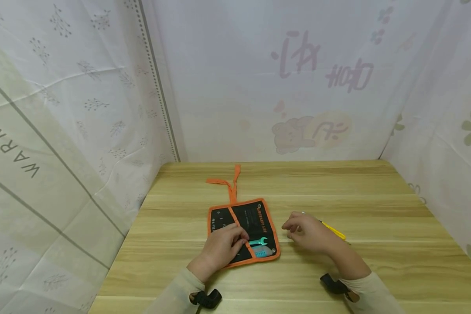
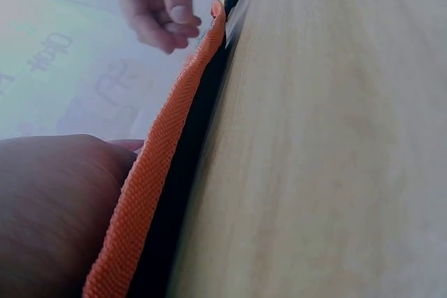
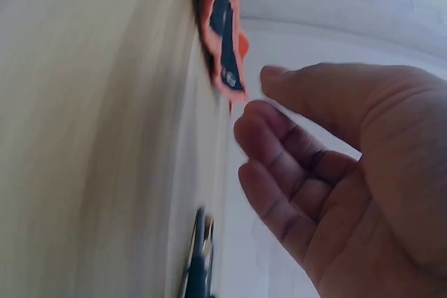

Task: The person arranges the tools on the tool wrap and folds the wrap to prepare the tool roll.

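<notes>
the tool pouch (image 1: 251, 218) lies flat on the table (image 1: 357, 283), left of the right hand (image 1: 310, 233), slightly rotated, its sides running from far left to near right. its orange ties (image 1: 232, 187) extend from the far edge toward the far side of the table; one end bends left, the other points far. an orange band crosses the pouch from far to near.

the green wrench (image 1: 259, 241) sits in the near part of the pouch. its long axis runs left to right; the forked end points right, past the band, and the left end is hidden. just nearer, the gray and blue tool (image 1: 262, 251) lies roughly parallel, its visible end pointing right.

the left hand (image 1: 221, 246) rests over the left half of the pouch, fingers bent, thumb and fingertips close together at the band beside the wrench. whether they pinch the pouch or the wrench cannot be told.

the right hand is held just right of the pouch, fingers loosely bent, thumb apart, holding nothing. the yellow-handled tool (image 1: 333, 230) lies partly behind it, slanting from far left to near right.
</notes>
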Demonstrator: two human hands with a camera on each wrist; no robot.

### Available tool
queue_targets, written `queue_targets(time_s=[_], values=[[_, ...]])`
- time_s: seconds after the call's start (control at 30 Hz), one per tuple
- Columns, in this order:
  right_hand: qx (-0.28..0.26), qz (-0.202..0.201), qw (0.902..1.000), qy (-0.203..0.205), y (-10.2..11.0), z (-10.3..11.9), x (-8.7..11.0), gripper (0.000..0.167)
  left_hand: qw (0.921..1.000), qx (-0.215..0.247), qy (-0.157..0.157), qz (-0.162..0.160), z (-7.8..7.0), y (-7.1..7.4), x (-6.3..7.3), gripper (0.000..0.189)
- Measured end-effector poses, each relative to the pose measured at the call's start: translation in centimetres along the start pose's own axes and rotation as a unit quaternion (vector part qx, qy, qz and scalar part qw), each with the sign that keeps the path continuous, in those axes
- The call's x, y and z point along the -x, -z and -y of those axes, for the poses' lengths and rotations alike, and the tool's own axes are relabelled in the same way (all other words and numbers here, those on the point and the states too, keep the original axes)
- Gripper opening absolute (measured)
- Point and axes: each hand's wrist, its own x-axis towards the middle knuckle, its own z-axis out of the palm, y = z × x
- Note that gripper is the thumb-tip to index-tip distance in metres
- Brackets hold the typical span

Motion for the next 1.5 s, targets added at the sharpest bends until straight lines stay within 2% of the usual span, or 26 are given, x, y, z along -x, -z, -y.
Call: queue_targets(time_s=[0.13,0.4,0.63,0.83,1.1,1.33,1.5], values=[[-0.003,-0.010,0.9999,-0.013,0.5,-1.1,0.9,0.021,1.0000,-0.006,0.000,-0.005,0.1,0.0,0.0,0.004],[-0.009,-0.041,0.9991,-0.004,1.6,-3.7,2.1,0.020,0.9992,-0.018,0.013,-0.033,0.5,0.1,0.0,0.007],[-0.018,-0.073,0.9964,-0.038,2.7,-4.9,3.1,0.020,0.9972,-0.037,0.024,-0.061,1.3,0.4,0.0,0.013],[-0.007,-0.096,0.9933,-0.065,3.5,-5.8,4.0,0.020,0.9976,-0.038,0.038,-0.045,1.5,0.5,0.0,0.016],[-0.002,-0.122,0.9867,-0.107,5.0,-7.2,5.7,0.021,0.9983,-0.048,0.022,-0.026,1.6,0.4,0.1,0.020],[0.007,-0.123,0.9817,-0.146,5.6,-8.2,7.0,0.026,0.9985,-0.051,0.014,-0.014,1.5,0.4,0.2,0.022],[0.015,-0.116,0.9784,-0.170,5.7,-8.7,7.3,0.027,0.9987,-0.045,0.014,-0.020,1.5,0.5,0.1,0.018]])
